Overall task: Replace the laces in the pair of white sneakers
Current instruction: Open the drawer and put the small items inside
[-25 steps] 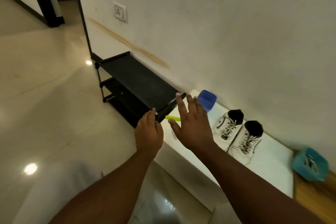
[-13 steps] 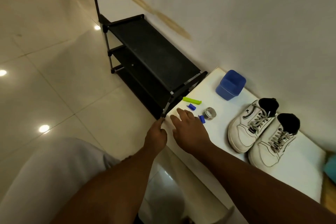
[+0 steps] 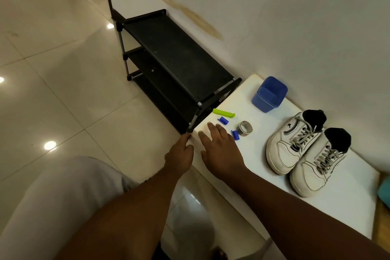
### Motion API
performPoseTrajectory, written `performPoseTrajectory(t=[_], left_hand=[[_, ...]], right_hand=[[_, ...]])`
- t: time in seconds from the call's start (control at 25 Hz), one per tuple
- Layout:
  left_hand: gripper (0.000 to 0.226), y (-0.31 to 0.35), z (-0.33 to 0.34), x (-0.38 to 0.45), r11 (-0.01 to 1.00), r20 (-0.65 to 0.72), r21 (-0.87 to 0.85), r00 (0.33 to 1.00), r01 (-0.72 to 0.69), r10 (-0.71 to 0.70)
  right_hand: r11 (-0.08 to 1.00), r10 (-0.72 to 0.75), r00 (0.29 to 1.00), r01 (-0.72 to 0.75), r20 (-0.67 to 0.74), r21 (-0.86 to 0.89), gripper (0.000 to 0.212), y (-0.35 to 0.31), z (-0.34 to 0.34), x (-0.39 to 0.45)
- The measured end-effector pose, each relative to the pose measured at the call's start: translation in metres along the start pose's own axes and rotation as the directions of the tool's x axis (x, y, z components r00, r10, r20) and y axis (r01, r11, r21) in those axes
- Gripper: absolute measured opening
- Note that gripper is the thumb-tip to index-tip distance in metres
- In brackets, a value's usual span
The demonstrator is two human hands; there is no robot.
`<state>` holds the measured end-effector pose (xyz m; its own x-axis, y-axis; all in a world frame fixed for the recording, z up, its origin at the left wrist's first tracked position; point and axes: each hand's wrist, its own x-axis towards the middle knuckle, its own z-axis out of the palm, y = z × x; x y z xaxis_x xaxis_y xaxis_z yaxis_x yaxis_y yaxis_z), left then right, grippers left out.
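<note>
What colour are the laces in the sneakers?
Grey laces in the white sneakers, seen in the head view.

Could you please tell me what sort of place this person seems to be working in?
Probably a home entryway or hallway: a black shoe rack stands against the wall on a glossy tiled floor, and the white sneakers sit on a low white bench beside it.

Teal thing (image 3: 384,193) cut by right edge

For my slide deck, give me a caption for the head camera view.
Both hands rest at the white bench's corner beside still-laced white sneakers.
</note>
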<state>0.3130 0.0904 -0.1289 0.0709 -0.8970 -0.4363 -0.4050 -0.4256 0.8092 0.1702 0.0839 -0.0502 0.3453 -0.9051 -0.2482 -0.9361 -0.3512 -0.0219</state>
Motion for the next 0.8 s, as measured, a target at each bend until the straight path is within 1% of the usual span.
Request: performPoseTrajectory(t=[0.12, 0.32, 0.4, 0.48, 0.52, 0.56, 0.64, 0.68, 0.72, 0.8], left_hand=[[0.039, 0.001, -0.002, 0.000, 0.998, -0.007, 0.057, 1.000, 0.011, -0.011], [0.037, 0.001, -0.008, -0.006, 0.996, 0.017, 0.083, 1.000, 0.015, -0.016], [0.033, 0.000, -0.011, -0.012, 0.992, -0.005, 0.126, 1.000, -0.005, 0.006], [0.031, 0.006, -0.015, -0.017, 0.981, -0.046, 0.192, 0.999, 0.016, -0.007], [0.037, 0.011, -0.016, -0.014, 0.974, -0.055, 0.219, 0.998, 0.049, -0.038], [0.049, 0.016, -0.018, -0.009, 0.969, -0.051, 0.227, 0.995, 0.096, -0.087], [0.072, 0.027, -0.023, 0.005, 0.947, -0.014, 0.222, 0.972, 0.234, -0.237], [0.077, 0.033, -0.025, 0.009, 0.923, 0.000, 0.264, 0.957, 0.281, -0.291], [0.075, 0.038, -0.026, 0.010, 0.895, 0.011, 0.335, 0.949, 0.293, -0.315], [0.059, 0.048, -0.028, 0.009, 0.802, 0.011, 0.541, 0.951, 0.254, -0.309]], right_hand=[[1.000, 0.007, 1.000, -0.007, -0.002, 0.005, 0.064, -0.002, 0.005, -0.005], [1.000, 0.028, 1.000, -0.028, -0.001, -0.002, 0.065, -0.008, 0.014, -0.017], [0.999, 0.032, 0.999, -0.031, 0.007, -0.027, 0.064, -0.009, 0.016, -0.023], [0.999, 0.040, 0.999, -0.039, 0.008, -0.029, 0.064, -0.010, 0.018, -0.028], [0.999, 0.045, 0.999, -0.045, 0.009, -0.027, 0.064, -0.010, 0.019, -0.031], [0.998, 0.054, 0.998, -0.053, 0.013, -0.026, 0.064, -0.011, 0.019, -0.034], [0.997, 0.073, 0.997, -0.072, 0.021, -0.017, 0.058, -0.011, 0.021, -0.044], [0.996, 0.086, 0.996, -0.085, 0.022, -0.010, 0.053, -0.010, 0.022, -0.051], [0.995, 0.097, 0.995, -0.097, 0.021, -0.004, 0.050, -0.010, 0.023, -0.058], [0.993, 0.119, 0.993, -0.119, 0.014, 0.000, 0.051, -0.012, 0.027, -0.073]])
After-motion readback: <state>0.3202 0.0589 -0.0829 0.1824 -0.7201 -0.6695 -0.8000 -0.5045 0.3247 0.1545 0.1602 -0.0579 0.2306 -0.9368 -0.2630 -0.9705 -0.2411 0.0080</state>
